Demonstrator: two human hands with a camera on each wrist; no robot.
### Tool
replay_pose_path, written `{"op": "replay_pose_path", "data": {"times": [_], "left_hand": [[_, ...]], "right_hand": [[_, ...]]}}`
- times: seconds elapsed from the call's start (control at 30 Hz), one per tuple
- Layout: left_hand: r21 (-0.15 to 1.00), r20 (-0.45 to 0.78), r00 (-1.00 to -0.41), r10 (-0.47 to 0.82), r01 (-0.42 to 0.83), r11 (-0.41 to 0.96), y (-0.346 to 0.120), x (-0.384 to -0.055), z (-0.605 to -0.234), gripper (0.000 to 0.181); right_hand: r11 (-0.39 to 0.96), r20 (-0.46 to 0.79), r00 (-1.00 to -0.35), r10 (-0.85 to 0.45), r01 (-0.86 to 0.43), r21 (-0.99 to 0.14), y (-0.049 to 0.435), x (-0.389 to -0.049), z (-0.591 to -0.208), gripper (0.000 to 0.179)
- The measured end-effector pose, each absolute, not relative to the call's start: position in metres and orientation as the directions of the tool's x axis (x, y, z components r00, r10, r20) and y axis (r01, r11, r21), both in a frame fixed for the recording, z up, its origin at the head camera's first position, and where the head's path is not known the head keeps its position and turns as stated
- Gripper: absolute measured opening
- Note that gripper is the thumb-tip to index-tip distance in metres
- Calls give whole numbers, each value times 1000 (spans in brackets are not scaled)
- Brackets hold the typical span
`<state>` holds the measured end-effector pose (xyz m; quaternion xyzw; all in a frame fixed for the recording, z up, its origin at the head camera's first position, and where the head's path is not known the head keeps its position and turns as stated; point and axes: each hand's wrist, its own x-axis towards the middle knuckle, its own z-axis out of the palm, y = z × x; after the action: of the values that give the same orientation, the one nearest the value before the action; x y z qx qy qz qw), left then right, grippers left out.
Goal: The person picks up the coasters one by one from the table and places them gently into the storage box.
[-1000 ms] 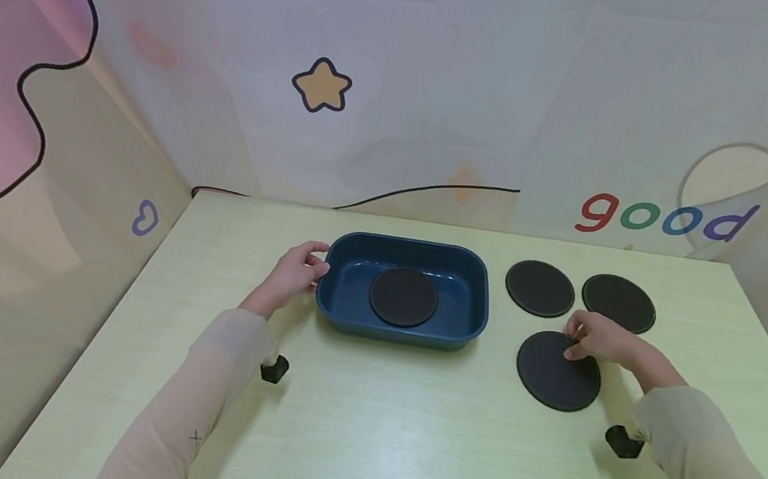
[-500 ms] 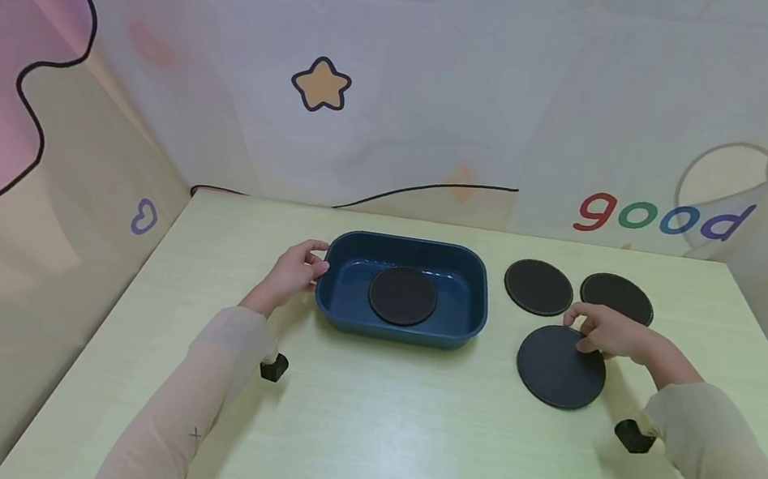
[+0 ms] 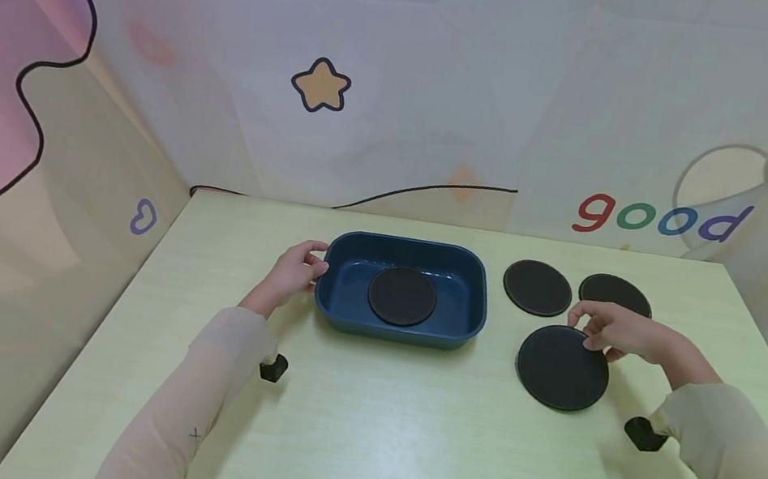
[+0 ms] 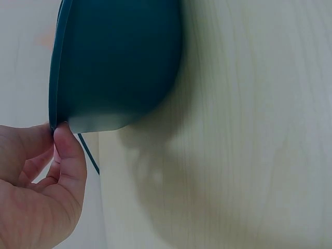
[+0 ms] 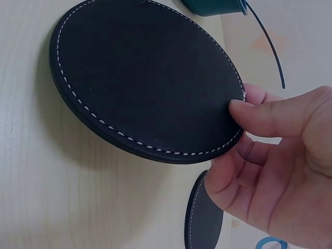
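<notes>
My left hand [image 3: 291, 271] pinches the left rim of a dark blue rectangular tray [image 3: 396, 331] between thumb and fingers; the left wrist view shows the pinch at the tray's edge [image 4: 54, 93]. Inside the tray lies one round black coaster [image 3: 402, 296]. With thumb on top and fingers beneath, my right hand [image 3: 625, 331] pinches the far right edge of another black coaster [image 3: 562, 368]. White stitching runs round that coaster in the right wrist view, and its raised side shows over a shadow on the table.
Two more black coasters lie behind the right hand: a left one [image 3: 537, 288] and a right one [image 3: 616, 292], partly hidden by that hand. The pale wooden table [image 3: 386, 436] ends at a printed backdrop [image 3: 411, 96].
The right hand has slid slightly right and now grips the front coaster's edge, which is lifted and tilted a little more than before. The left hand and tray stay put.
</notes>
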<state>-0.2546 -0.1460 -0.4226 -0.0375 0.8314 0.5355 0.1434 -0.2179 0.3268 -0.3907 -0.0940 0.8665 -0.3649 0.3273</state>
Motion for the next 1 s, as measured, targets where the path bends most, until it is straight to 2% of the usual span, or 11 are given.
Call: {"op": "replay_pose_path", "data": {"times": [0.13,0.53,0.83,1.0], "left_hand": [[878,-284,-955,90,-221,424,-146,-255,-423,37],[876,-289,-954,82,-230,423,-146,-255,-422,37],[880,-276,-958,83,-217,422,-147,-256,-423,37],[885,-274,-958,86,-216,413,-147,-256,-424,37]], "right_hand": [[702,-492,-766,-414,76,-708,325,-218,-386,26],[587,-388,-825,-411,85,-805,321,-224,-370,23],[551,-309,-858,-411,37,-834,310,-229,-358,23],[474,-272,-867,-417,48,-879,303,-233,-353,21]]}}
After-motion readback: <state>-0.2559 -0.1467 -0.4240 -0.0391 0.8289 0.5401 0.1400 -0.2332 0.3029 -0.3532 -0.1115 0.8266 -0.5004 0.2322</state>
